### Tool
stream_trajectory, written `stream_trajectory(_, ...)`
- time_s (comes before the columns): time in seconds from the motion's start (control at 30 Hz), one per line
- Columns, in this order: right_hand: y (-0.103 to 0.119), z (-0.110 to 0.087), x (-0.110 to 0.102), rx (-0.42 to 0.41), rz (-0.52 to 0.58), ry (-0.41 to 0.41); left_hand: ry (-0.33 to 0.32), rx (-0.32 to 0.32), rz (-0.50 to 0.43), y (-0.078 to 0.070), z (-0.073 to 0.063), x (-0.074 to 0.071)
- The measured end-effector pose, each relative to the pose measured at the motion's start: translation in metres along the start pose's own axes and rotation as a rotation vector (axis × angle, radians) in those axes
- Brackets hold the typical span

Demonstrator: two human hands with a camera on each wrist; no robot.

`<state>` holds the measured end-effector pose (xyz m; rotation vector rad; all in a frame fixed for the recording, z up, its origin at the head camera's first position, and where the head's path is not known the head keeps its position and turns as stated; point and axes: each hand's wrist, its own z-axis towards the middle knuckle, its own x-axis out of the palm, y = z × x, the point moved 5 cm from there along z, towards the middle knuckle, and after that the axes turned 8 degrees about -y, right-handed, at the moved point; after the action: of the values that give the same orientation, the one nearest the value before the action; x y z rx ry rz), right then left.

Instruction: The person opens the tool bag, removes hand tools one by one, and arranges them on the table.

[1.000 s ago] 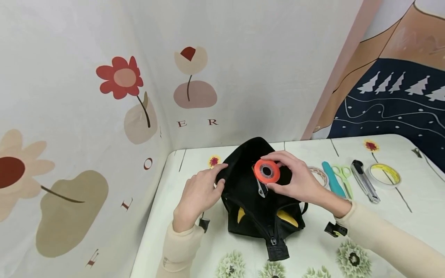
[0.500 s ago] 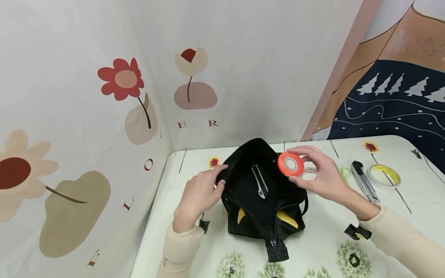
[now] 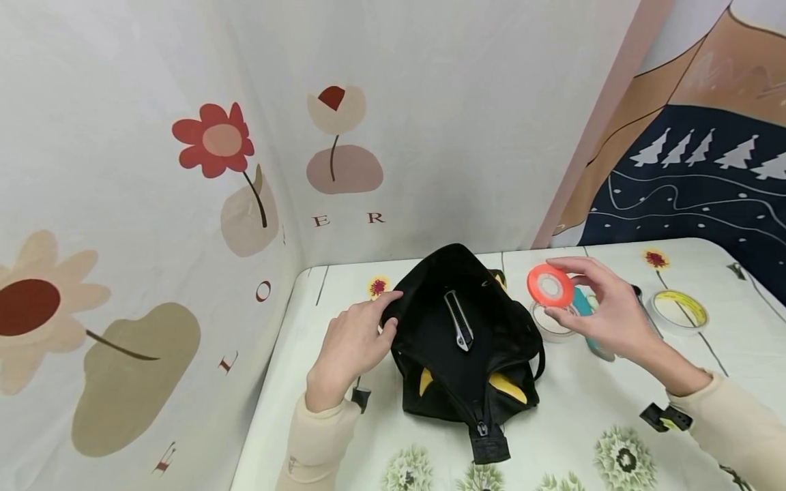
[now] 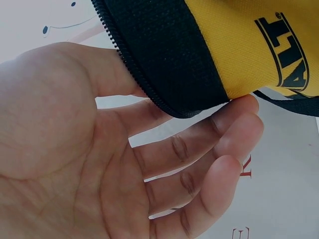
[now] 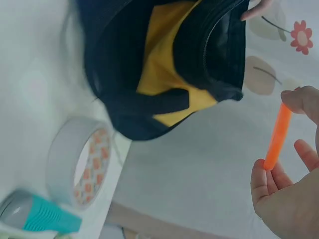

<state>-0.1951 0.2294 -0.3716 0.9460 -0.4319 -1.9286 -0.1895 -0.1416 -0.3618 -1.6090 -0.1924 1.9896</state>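
Note:
A black bag [image 3: 430, 368] with yellow patches lies with its mouth spread wide on the table. My left hand [image 3: 356, 341] pinches the left edge of that mouth; in the left wrist view the zipped edge [image 4: 149, 55] passes between thumb and fingers. Inside the bag rests a small utility knife [image 3: 459, 320]. Right of the bag, my right hand [image 3: 604, 307] holds an orange tape spool [image 3: 540, 276] with a pale centre by its rim, between thumb and fingertips. The right wrist view shows the spool [image 5: 279, 134] edge-on, apart from the bag.
Beneath the right hand lie a clear tape roll [image 3: 555, 333] and a teal-handled tool [image 3: 598, 349], partly covered. A second tape roll [image 3: 700, 317], yellow inside, lies farther right. Another utility knife [image 3: 638, 294] is mostly hidden. Printed cloth hangs behind the table.
My right hand has carried the orange spool out of the bag's mouth and to the right, over the tape roll, uncovering the knife inside. My left hand has stayed on the bag's edge.

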Motion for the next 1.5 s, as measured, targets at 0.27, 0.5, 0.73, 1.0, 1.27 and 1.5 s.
stream_trajectory(0.27, -0.017, -0.011, -0.025, 0.02, -0.05, -0.037, 0.005, 0.003, -0.003, -0.001, 0.001, 0.0)
stream_trajectory(0.5, -0.029, -0.015, -0.045, 0.094, -0.061, -0.068, 0.01, -0.002, -0.005, 0.0, 0.0, 0.002)
stream_trajectory(0.73, -0.038, -0.015, -0.063, 0.112, -0.076, -0.116, 0.004, 0.002, -0.005, 0.0, 0.001, 0.002)
stream_trajectory(1.0, -0.051, -0.022, -0.074, 0.153, -0.111, -0.143, -0.019, 0.027, 0.003, 0.0, 0.005, 0.003)
stream_trajectory(1.27, -0.055, -0.026, -0.083, 0.174, -0.139, -0.169, -0.099, 0.037, -0.009, 0.006, 0.012, 0.005)
stream_trajectory(1.5, -0.064, -0.031, -0.101, 0.22, -0.166, -0.219, -0.177, 0.068, -0.007, 0.009, 0.017, 0.005)
